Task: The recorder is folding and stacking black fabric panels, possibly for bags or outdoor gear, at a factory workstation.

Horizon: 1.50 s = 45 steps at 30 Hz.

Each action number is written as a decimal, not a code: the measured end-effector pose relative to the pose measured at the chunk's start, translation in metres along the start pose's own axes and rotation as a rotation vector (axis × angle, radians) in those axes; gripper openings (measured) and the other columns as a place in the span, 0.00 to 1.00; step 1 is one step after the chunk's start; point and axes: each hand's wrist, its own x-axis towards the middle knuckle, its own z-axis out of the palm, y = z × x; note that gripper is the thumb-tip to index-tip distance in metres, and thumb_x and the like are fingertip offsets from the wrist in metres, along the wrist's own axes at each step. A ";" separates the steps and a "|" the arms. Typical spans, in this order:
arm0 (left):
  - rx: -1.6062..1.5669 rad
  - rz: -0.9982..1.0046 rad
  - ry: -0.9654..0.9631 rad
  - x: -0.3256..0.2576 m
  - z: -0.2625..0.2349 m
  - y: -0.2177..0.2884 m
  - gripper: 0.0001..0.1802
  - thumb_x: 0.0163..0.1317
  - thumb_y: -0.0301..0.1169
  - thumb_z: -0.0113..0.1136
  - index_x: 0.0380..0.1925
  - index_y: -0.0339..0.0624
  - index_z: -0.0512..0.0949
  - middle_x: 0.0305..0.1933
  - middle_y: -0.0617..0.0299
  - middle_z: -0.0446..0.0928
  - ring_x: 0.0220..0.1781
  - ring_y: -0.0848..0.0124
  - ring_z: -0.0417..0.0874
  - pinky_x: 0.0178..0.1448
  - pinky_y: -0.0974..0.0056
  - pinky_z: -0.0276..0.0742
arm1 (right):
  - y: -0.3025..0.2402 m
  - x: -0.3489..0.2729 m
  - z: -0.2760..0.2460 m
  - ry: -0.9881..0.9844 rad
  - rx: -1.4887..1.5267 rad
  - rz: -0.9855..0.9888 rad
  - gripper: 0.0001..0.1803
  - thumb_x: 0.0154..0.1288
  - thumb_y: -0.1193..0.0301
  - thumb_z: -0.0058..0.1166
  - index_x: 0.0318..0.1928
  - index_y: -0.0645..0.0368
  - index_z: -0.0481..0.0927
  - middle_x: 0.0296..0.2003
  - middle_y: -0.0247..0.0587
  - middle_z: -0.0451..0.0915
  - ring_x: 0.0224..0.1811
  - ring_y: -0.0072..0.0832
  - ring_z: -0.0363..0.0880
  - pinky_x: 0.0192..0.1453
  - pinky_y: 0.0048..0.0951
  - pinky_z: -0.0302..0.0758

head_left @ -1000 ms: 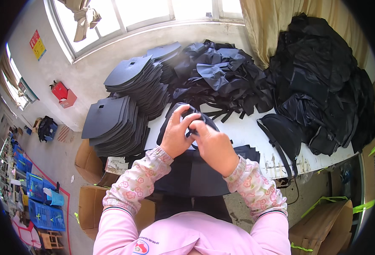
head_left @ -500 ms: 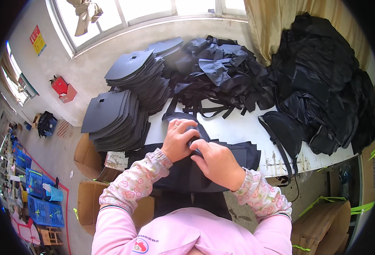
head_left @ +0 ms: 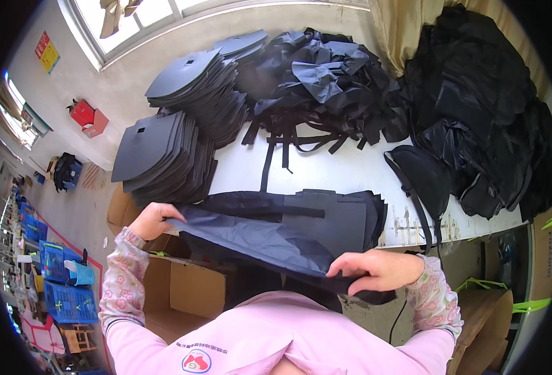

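Note:
A black fabric piece (head_left: 260, 239) with a paler blue-grey underside is stretched between my hands along the table's near edge. My left hand (head_left: 155, 220) pinches its upper left corner, close to the front stack of panels. My right hand (head_left: 382, 272) grips the other end, lower and nearer to my body, thumb and fingers closed on the cloth. Just beyond the cloth lies a small pile of flat dark panels (head_left: 344, 219), partly covered by it. A black strap (head_left: 303, 212) runs across those panels.
Stacks of grey foam panels (head_left: 154, 147) stand at the table's left. Crumpled black fabric with straps (head_left: 326, 103) lies at the back, and a tall heap of black bags (head_left: 482, 112) at the right. A single black pouch (head_left: 421, 178) lies before it. Cardboard boxes (head_left: 194, 289) stand below.
My hands were together in the middle, bunching the dark cloth. They have moved far apart and closer to me, spreading the cloth out between them.

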 end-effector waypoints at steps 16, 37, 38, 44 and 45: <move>-0.039 -0.506 -1.238 -0.003 0.064 -0.040 0.27 0.59 0.49 0.71 0.46 0.34 0.84 0.33 0.65 0.84 0.36 0.77 0.79 0.44 0.66 0.75 | 0.098 0.022 0.007 -0.589 0.355 0.249 0.17 0.67 0.74 0.62 0.53 0.62 0.74 0.34 0.28 0.76 0.38 0.15 0.70 0.44 0.21 0.69; -0.051 -0.441 -0.361 0.101 0.061 -0.077 0.20 0.58 0.39 0.72 0.42 0.33 0.85 0.34 0.53 0.86 0.36 0.67 0.85 0.47 0.62 0.79 | 0.112 0.080 -0.019 0.625 -1.141 -0.119 0.37 0.55 0.60 0.65 0.66 0.55 0.70 0.69 0.47 0.66 0.75 0.42 0.59 0.77 0.47 0.56; -0.039 -0.384 -0.343 0.099 0.062 -0.085 0.19 0.58 0.38 0.72 0.41 0.34 0.85 0.33 0.54 0.86 0.35 0.67 0.85 0.45 0.62 0.79 | 0.116 0.085 -0.010 0.532 -1.148 -0.100 0.45 0.54 0.54 0.66 0.71 0.53 0.64 0.73 0.46 0.59 0.77 0.41 0.53 0.79 0.49 0.51; -0.215 -0.324 -0.088 0.065 0.082 -0.141 0.10 0.53 0.26 0.72 0.35 0.32 0.85 0.29 0.56 0.86 0.32 0.74 0.83 0.40 0.63 0.79 | 0.161 0.090 0.002 0.315 -0.967 -0.090 0.63 0.44 0.38 0.67 0.77 0.49 0.51 0.78 0.50 0.44 0.80 0.52 0.38 0.78 0.64 0.35; -0.157 -0.357 -0.065 0.058 0.080 -0.156 0.10 0.52 0.25 0.72 0.34 0.31 0.85 0.29 0.56 0.86 0.32 0.74 0.83 0.38 0.62 0.78 | 0.162 0.090 0.001 0.322 -0.952 -0.122 0.65 0.42 0.37 0.68 0.77 0.49 0.51 0.78 0.51 0.43 0.81 0.52 0.37 0.78 0.65 0.34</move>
